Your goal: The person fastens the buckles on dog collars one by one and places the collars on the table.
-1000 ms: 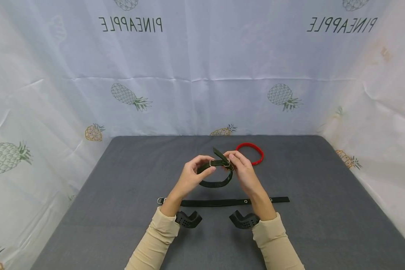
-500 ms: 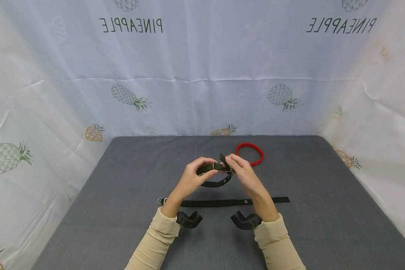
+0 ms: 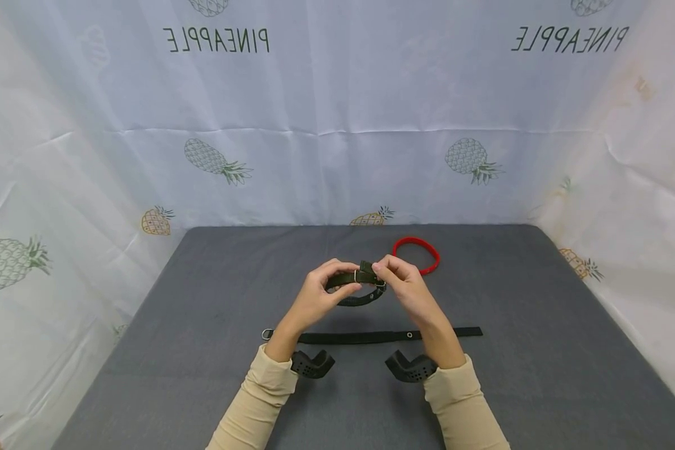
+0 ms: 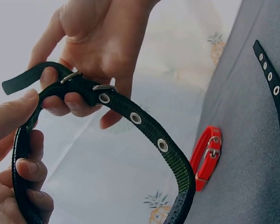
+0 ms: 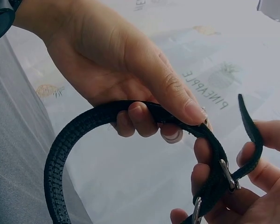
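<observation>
Both hands hold a dark green-black pet collar [image 3: 360, 300], bent into a loop above the table. My left hand [image 3: 317, 290] grips the left side of the band, thumb in front and fingers curled behind. At the buckle end, my right hand [image 3: 407, 287] pinches the strap. In the left wrist view, metal-rimmed eyelets run along the band [image 4: 149, 132], near two metal fittings. The free strap tip [image 4: 21, 81] sticks out past one metal loop [image 4: 71, 77]. Seen from the right wrist, that tip [image 5: 252, 135] curves between the right fingers.
A second black collar [image 3: 360, 338] lies flat under the forearms, with a ring at its left end. A red buckled collar [image 3: 433, 253] lies behind the right hand. Grey cloth covers the table [image 3: 202, 375]; a pineapple-print curtain [image 3: 326, 175] surrounds it.
The strap tip, which stood up at a slant, is now lower and folded toward the left beside the buckle. The right thumb has moved onto it, and the loop looks smaller.
</observation>
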`<state>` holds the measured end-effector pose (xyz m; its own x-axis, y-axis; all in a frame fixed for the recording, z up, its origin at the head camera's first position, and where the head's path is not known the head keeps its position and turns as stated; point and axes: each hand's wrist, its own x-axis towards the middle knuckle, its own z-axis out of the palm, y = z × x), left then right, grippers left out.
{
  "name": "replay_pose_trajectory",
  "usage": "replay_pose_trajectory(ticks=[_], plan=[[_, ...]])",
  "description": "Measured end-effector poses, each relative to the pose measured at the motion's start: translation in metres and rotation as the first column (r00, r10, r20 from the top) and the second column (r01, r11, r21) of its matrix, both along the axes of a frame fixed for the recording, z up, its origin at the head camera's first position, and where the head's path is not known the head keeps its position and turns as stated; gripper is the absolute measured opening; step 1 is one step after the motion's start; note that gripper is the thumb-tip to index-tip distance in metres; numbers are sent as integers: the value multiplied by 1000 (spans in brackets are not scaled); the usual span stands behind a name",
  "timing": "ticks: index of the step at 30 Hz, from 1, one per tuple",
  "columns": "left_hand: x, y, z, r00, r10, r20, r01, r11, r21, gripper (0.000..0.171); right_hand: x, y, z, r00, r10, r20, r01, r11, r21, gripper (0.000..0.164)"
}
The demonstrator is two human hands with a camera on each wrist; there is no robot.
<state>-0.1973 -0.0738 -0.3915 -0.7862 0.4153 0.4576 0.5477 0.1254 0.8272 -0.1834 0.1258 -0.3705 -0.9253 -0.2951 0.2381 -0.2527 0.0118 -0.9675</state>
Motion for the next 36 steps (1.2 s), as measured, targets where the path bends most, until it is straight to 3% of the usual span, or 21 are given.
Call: replay_pose_trajectory(ticks=[12,18,27,36], plan=[[-2,-2,-2,1000,-6,-28,7,1000,8,27,-2,0,-2,998,47,-44,-48,998,-33,21],[-2,-3,-1,996,-8,-87,7,1000,-8,26,-1,0,-3,996,56,-65,-58,998,-34,21],[-2,-4,0,989,6,-146,-12,999,-43,26,0,-1,-3,996,25,-81,-26,999,-20,14],[-2,-4,0,990,7,-143,-15,998,-55,27,-2,-5,-7,997,-40,-61,39,999,-25,18]])
